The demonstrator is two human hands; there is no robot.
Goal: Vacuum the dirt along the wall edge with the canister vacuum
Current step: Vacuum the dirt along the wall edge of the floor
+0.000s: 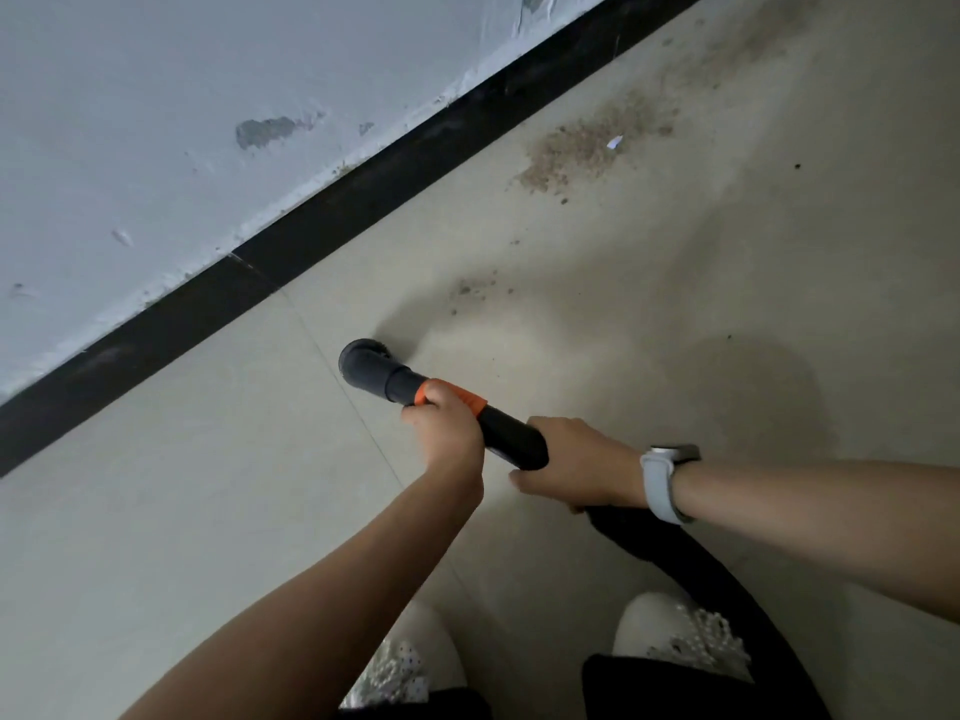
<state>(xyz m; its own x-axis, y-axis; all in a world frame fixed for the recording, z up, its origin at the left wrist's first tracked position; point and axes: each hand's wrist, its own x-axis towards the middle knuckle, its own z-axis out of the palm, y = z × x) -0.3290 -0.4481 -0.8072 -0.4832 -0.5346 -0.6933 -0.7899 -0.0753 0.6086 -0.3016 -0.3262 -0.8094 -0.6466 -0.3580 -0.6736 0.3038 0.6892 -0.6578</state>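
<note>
Both hands on the vacuum wand, its nozzle down on the tile just short of the wall.

The left hand (pixel 449 426) is curled round the wand (pixel 511 433) at its orange band (pixel 460 397), and the right hand (pixel 574 467), with a pale smooth watch (pixel 662 480) strapped at the wrist, grasps the rear end where the black hose (pixel 670 553) bends away past the feet. The wand is a matte black tube that steps down to a dark grey, rounded nozzle (pixel 363 358), which meets the floor (pixel 208 459) near the black baseboard (pixel 337 210) but apart from it. The floor is pale, smooth tile with a thin grout line. Sandy brown dirt (pixel 587 148) lies gritty and scattered further along the baseboard, with a small white scrap (pixel 614 142) in it. The wall (pixel 208 96) above is white paint, chipped to grey in spots. White shoes (pixel 680 636) with beaded trim show below.
</note>
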